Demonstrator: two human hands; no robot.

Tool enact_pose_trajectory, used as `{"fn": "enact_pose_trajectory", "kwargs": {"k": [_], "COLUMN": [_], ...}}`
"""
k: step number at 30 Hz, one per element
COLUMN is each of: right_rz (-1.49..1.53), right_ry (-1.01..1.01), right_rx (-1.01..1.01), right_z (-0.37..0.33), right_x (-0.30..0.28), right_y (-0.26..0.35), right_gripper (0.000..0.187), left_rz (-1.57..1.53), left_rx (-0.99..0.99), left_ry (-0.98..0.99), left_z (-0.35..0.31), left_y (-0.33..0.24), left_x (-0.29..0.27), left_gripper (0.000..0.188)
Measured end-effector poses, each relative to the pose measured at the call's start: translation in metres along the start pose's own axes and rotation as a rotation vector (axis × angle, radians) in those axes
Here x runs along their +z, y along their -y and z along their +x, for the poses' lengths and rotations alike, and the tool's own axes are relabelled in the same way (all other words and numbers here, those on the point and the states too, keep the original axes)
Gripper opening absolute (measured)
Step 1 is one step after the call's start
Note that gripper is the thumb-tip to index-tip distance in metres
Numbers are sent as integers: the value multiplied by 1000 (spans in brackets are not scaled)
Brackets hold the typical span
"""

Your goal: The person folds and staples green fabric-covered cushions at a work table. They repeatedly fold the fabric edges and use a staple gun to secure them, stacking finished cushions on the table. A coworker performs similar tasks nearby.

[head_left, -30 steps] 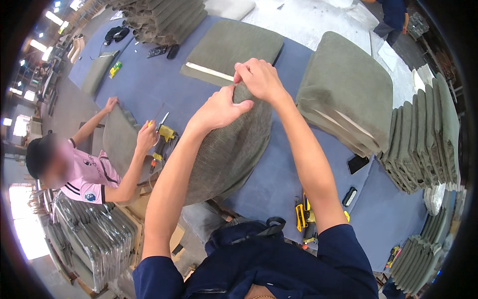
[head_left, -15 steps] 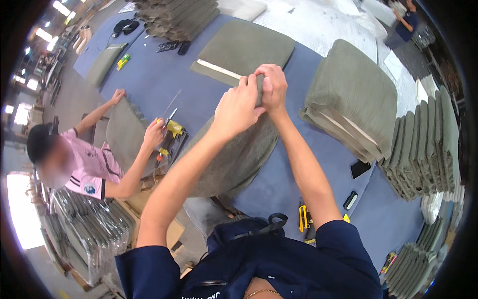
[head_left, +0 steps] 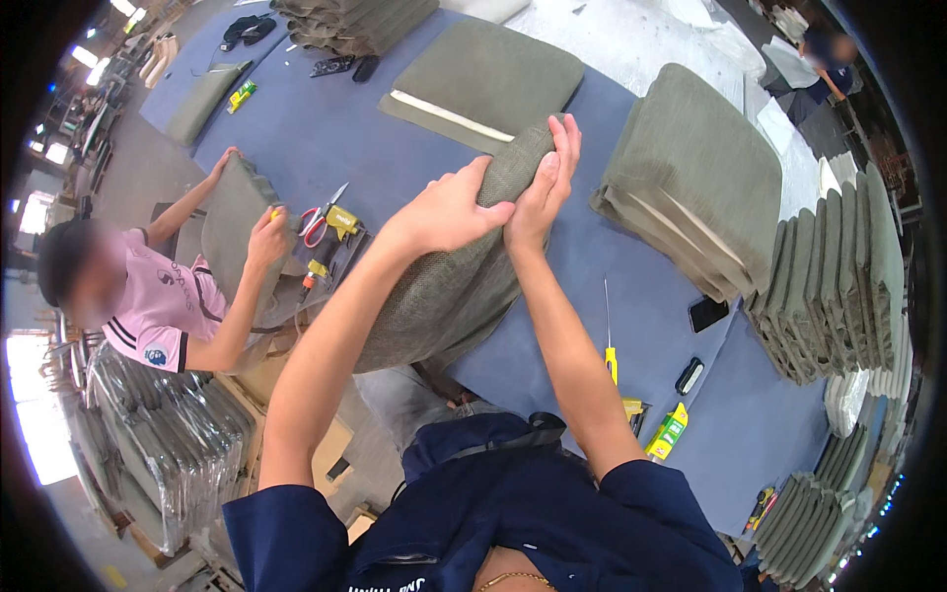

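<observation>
A grey-green fabric-covered cushion (head_left: 434, 296) is tilted up in front of me, one end raised between my hands. My left hand (head_left: 446, 212) grips its near-left side, thumb lying across the fabric and fingers partly hidden behind. Against the right side of the raised end, my right hand (head_left: 543, 187) is pressed, fingers pointing up along the edge. Loose fabric hangs from the cushion's lower side. Beyond my hands a flat grey-green cushion (head_left: 483, 79) with a pale strip along its front lies on the blue table (head_left: 582, 266).
At right are stacked cushions (head_left: 691, 178), a phone (head_left: 707, 314), a yellow-handled screwdriver (head_left: 611, 365) and a yellow-green packet (head_left: 669, 431). Left, a co-worker in pink (head_left: 163, 296) handles another cushion (head_left: 242, 217) near red-handled scissors (head_left: 316, 225) and a yellow tool (head_left: 341, 222).
My hands have spread apart from the clasped grip at the cushion's end, showing more fabric. The co-worker's near hand has left the scissors, now on the table. The screwdriver has come into view.
</observation>
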State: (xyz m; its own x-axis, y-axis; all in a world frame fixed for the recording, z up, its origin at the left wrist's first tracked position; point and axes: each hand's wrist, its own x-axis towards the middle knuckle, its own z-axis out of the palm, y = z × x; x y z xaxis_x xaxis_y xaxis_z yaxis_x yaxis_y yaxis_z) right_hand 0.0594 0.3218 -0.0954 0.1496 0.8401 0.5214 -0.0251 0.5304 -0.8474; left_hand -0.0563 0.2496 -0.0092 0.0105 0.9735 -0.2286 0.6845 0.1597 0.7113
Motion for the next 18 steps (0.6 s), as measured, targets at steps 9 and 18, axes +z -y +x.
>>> {"fn": "enact_pose_trajectory", "kwargs": {"k": [9, 18], "right_rz": [-99, -123], "right_ry": [60, 191], "right_rx": [-84, 448], "right_z": [-41, -202], "right_x": [-10, -90], "right_y": [-39, -159], "right_gripper": [70, 62], "left_rz": [447, 184], "left_rx": [25, 215], "left_ry": [-223, -327], "left_z": [-12, -20], "left_y": [-29, -42], "left_x": [28, 41], "left_gripper": [83, 88]}}
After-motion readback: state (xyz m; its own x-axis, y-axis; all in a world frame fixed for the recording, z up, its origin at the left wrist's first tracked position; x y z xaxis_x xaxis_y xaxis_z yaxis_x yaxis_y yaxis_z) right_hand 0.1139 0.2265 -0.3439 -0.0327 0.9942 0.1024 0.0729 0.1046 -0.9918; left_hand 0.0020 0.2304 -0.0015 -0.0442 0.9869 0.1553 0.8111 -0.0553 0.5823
